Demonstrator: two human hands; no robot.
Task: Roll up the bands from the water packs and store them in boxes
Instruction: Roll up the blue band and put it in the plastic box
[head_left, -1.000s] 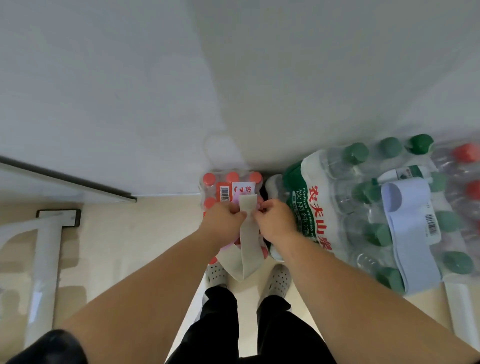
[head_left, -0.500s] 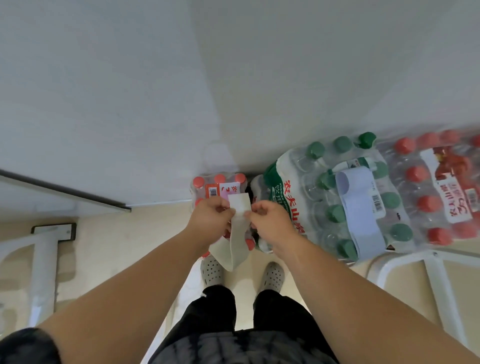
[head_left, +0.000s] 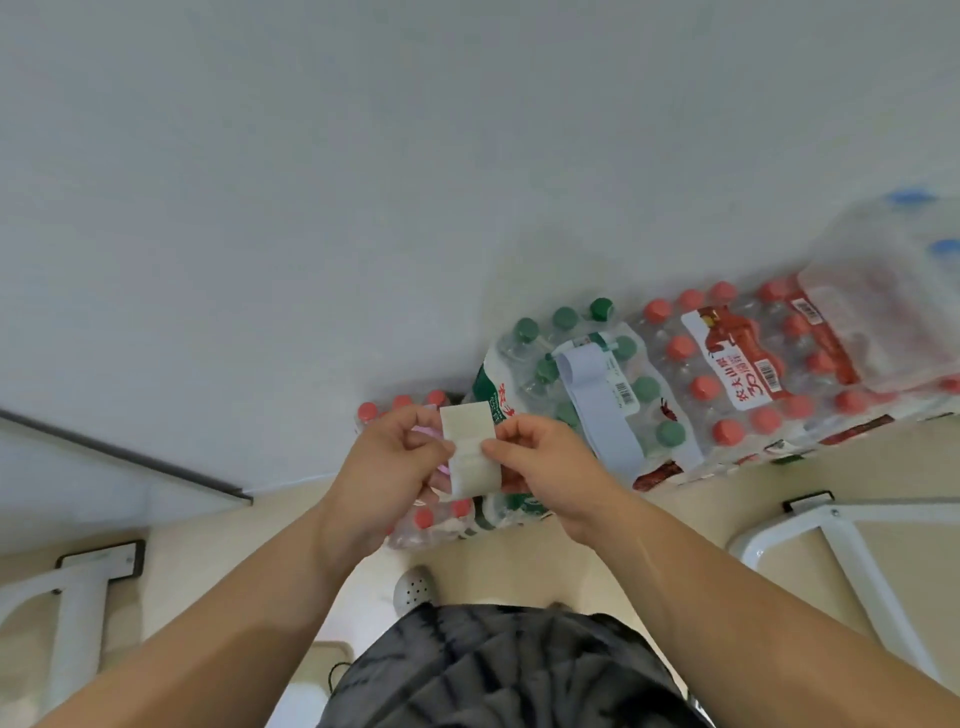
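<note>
Rolling underway: both hands, left and right, pinch the band; next I tighten its coil.

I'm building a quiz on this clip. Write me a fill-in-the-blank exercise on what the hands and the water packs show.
1. The band is held by ____ hands, the left hand and the right hand.
2. The pack with the pale band across its top has ____ caps.
3. The pack to the right of that one has ____ caps.

Missing words: both; green; red
</note>
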